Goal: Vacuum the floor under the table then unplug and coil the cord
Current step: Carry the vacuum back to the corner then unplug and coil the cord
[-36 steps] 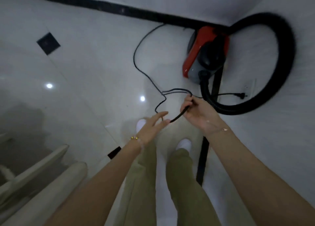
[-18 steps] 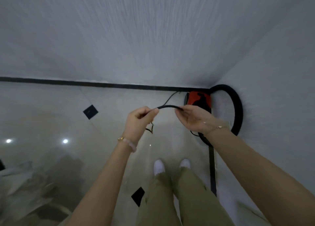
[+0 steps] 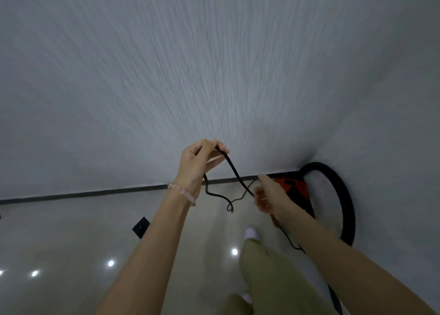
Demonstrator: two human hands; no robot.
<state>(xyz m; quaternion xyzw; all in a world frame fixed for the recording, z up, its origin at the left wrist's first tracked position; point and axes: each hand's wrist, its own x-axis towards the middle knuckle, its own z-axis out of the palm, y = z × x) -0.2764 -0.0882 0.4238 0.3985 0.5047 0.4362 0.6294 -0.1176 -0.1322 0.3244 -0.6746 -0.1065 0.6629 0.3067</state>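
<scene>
A thin black power cord point(image 3: 234, 170) runs between my two hands in front of the white wall. My left hand point(image 3: 198, 162) is raised and pinches the cord near its top, with a loose loop point(image 3: 221, 199) hanging below the wrist. Lower and to the right, my right hand point(image 3: 269, 197) is blurred and curls around the cord where it comes down. More cord trails under my right forearm. The red and black vacuum cleaner point(image 3: 294, 191) sits in the corner behind my right hand, its thick black hose point(image 3: 342, 195) arching against the right wall.
A textured white wall point(image 3: 214, 65) fills the upper view, with a black skirting strip point(image 3: 107, 192) at its foot. The glossy pale floor point(image 3: 83, 243) has a small black inset tile point(image 3: 141, 226). My olive trouser legs and a white shoe point(image 3: 251, 232) are below.
My left hand has risen higher with the cord, and my right hand has dropped lower, stretching the cord diagonally. The view has tilted further up toward the wall.
</scene>
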